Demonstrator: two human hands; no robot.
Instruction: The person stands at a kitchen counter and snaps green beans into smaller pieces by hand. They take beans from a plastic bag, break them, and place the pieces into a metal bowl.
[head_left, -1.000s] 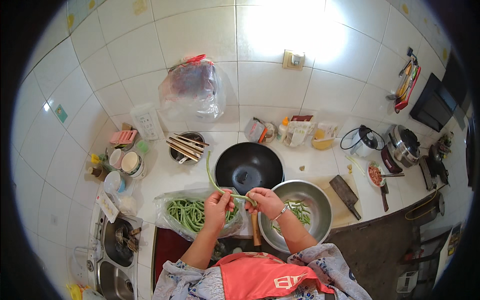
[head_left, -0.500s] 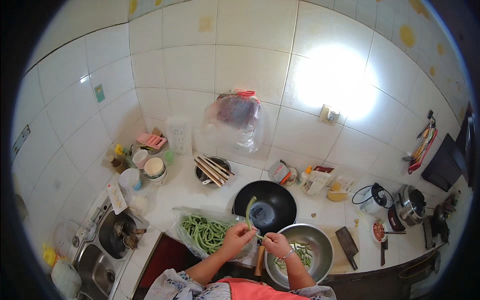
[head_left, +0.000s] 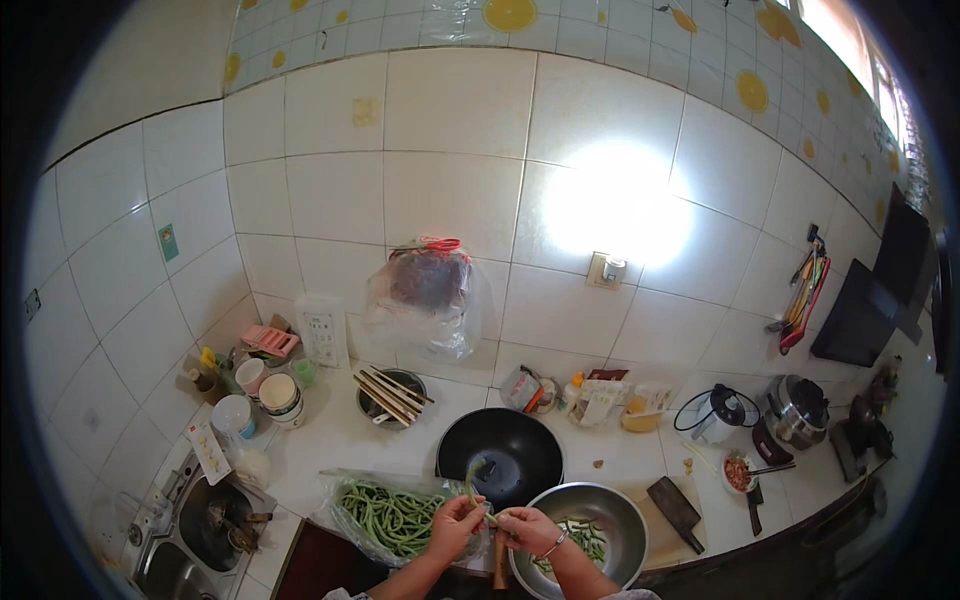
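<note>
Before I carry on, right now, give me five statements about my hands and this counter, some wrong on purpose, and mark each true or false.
1. Your left hand grips a green bean. True.
2. The metal bowl has nothing in it. False: bean pieces lie in the metal bowl.
3. The cleaver lies on the cutting board. True.
4. The chopsticks are in the wok. False: the chopsticks rest across a small pot, left of the wok.
5. A bracelet circles your left wrist. False: it is on the right one.
</note>
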